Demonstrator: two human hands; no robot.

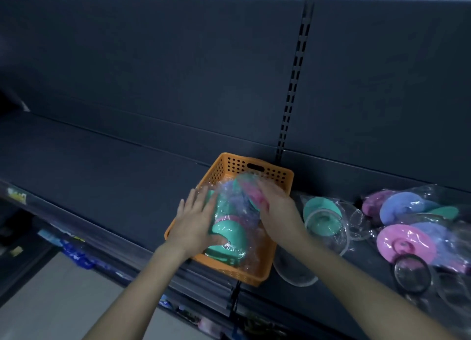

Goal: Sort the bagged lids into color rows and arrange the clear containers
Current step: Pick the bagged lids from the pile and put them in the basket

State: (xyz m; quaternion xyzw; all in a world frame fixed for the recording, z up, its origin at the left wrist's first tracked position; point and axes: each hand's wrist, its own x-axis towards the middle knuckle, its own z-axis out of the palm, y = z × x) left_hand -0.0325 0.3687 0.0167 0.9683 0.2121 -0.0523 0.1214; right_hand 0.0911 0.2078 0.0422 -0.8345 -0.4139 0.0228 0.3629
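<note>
- Step in hand: lifting or shifting a bundle of bagged lids (234, 212) that sits inside the orange basket (254, 273). By my reading the sort is in its early part, with no colour rows showing on the shelf (102, 166).
- Left hand (196, 220): fingers straight and spread, laid flat against the left side of the bundle, with the thumb by a green lid (226, 234). It presses and steadies rather than clamps.
- Right hand (277, 207): fingers bent over the top right of the bundle at a pink lid (252, 192), apparently gripping through the plastic. That part is blurred, so how firm the hold is is unclear.
- Bundle: green, pink and purple lids in crinkled clear film, mostly within the basket walls, its top rising above the rim.
- Basket: on the shelf, its near corner at the front edge.
- Right of the basket: a bagged green lid (321, 207), then other bags (407, 207) of pink, purple and green lids in a loose heap.
- Clear containers (293, 271): one lies on its side just beside the basket, and more sit farther right among the bags.
- Next move calls for: both hands raising the bundle together, since the film looks slippery and the lids may slide. It then wants a bare stretch of shelf to the left, where one colour can start its row.
</note>
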